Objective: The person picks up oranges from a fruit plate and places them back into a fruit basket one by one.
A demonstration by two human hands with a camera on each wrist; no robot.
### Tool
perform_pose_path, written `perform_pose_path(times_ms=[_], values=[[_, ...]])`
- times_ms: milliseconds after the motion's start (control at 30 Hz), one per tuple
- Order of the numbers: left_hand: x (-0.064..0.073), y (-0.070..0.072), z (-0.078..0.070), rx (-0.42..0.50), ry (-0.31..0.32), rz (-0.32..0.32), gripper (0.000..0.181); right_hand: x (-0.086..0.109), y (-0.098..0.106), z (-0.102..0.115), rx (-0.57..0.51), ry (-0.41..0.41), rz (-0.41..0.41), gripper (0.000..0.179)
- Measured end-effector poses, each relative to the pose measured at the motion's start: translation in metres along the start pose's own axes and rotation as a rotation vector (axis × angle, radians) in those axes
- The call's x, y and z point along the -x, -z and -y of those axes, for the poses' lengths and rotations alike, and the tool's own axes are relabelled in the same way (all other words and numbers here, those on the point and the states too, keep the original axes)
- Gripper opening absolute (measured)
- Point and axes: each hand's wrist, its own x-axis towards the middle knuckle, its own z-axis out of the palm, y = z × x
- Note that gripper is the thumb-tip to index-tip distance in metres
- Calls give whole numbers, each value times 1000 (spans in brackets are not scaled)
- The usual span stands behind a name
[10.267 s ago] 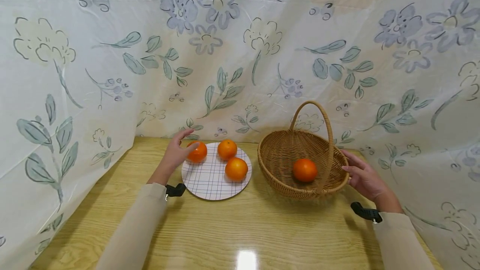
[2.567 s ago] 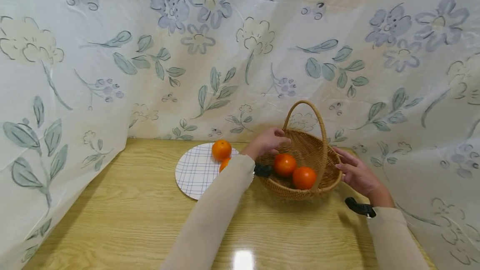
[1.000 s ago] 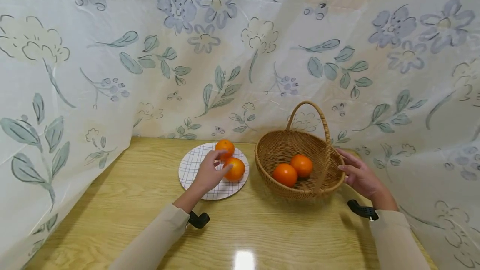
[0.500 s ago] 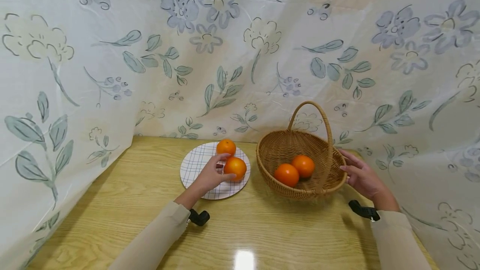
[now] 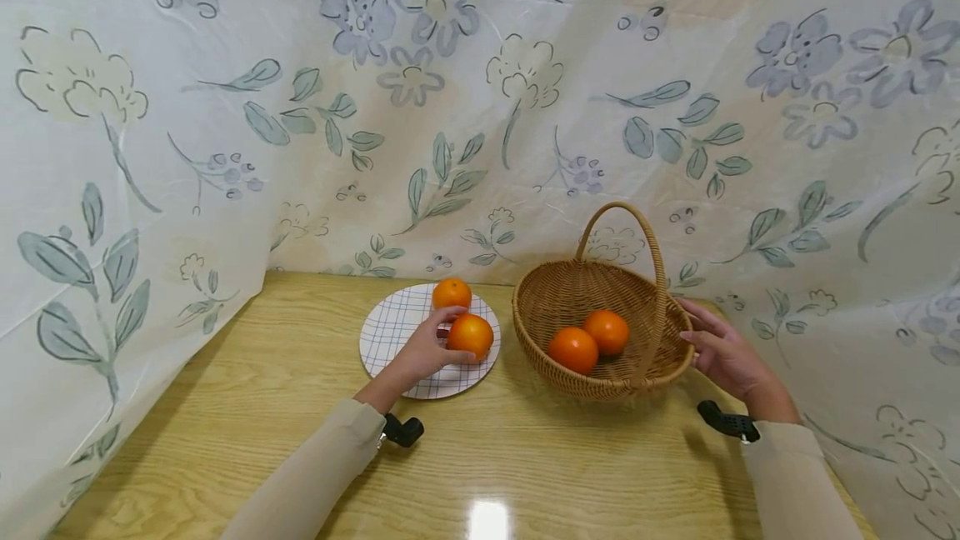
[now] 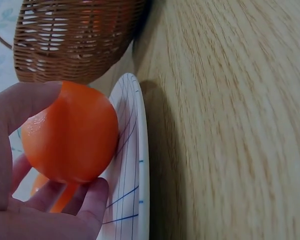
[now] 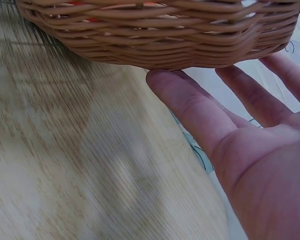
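On a round white plate [image 5: 397, 332] with a grid pattern, my left hand [image 5: 423, 351] holds the nearer orange [image 5: 472, 337], thumb on the near side and fingers on the far side. The left wrist view shows that orange [image 6: 72, 132] between thumb and fingertips, close against the plate [image 6: 132, 165]. A second orange [image 5: 452, 293] sits behind it at the plate's back edge. To the right stands a wicker basket [image 5: 547, 298] with a tall handle, two oranges [image 5: 573, 350] inside. My right hand [image 5: 723, 354] touches the basket's right side with fairly straight fingers, below the rim [image 7: 190, 55] in the right wrist view.
Plate and basket stand on a wooden table [image 5: 450, 465], with a narrow strip of wood between them. A floral cloth [image 5: 480, 107] hangs behind and along both sides. The basket's handle [image 5: 651, 265] arches high over its opening.
Two oranges now lie in the basket, where one lay at first; one has left the plate. My left hand came back from the basket and closed round the nearer orange. The right hand stays at the basket.
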Motion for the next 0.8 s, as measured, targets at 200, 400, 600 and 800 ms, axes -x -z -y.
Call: perform_pose_path(times_ms=[200, 400, 600, 800], values=[[-2, -1, 1, -2, 0, -2, 77, 0, -1, 0, 7, -2, -7, 63], [-2, -3, 1, -8, -8, -21, 72, 0, 0, 0, 5, -7, -14, 63], [-2, -2, 3, -22, -9, -28, 69, 1, 0, -1, 8, -5, -15, 64], [-2, -2, 4, 9, -32, -19, 69, 3, -1, -1, 25, -6, -17, 64]])
